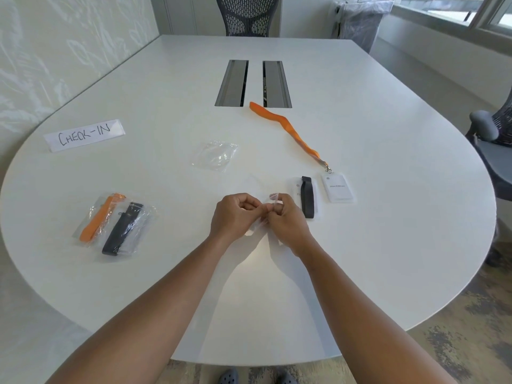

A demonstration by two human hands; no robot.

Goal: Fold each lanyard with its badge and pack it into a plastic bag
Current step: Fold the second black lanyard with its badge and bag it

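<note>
White table [360, 245] | I count two packed bags [115, 225] at 9 o'clock | both hands [235, 214] pinch empty bag [259, 220] | folded black lanyard [307, 196], orange lanyard [288, 128] at 1 o'clock left.

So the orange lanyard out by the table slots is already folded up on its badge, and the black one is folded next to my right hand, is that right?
Not quite. In the head view the orange lanyard lies stretched out at full length, clipped to its badge, not folded. The black lanyard is indeed folded beside the right hand.
</note>
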